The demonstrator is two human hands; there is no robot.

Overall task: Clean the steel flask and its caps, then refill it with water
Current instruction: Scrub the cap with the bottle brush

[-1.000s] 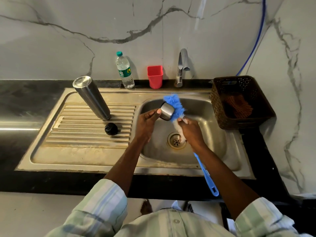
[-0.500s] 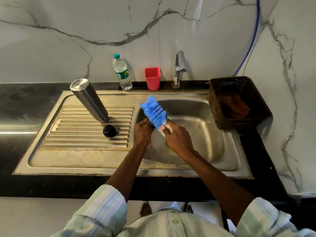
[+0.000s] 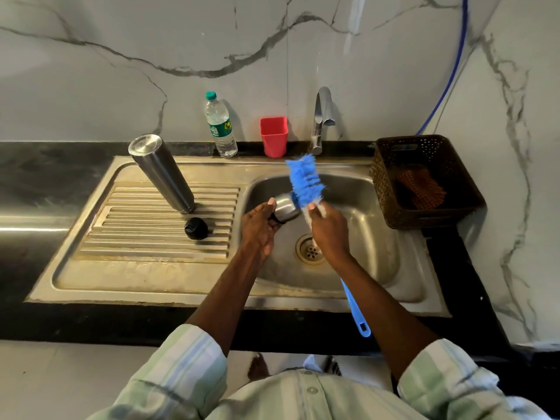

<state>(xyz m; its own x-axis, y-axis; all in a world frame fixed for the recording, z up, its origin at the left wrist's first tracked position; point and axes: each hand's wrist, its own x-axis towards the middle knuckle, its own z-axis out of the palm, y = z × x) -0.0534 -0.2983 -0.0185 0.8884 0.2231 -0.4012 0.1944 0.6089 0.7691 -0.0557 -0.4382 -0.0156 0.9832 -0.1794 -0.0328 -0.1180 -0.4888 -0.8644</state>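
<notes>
**Brushing a cap over the sink**

The left hand [image 3: 257, 225] curls its fingers round the steel cap [image 3: 286, 207]. The right hand [image 3: 328, 228] grips the brush [image 3: 304, 180], bristles touching the cap, above the sink [image 3: 378, 268]. The flask [image 3: 162, 172] stands inverted on the drainboard [image 3: 136, 237], beside a black cap [image 3: 196, 228].

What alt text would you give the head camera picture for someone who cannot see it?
Over a steel sink, a person's left hand holds a steel cap while the right hand works a blue bottle brush against it. The steel flask stands upside down on the drainboard beside a black cap.
</notes>
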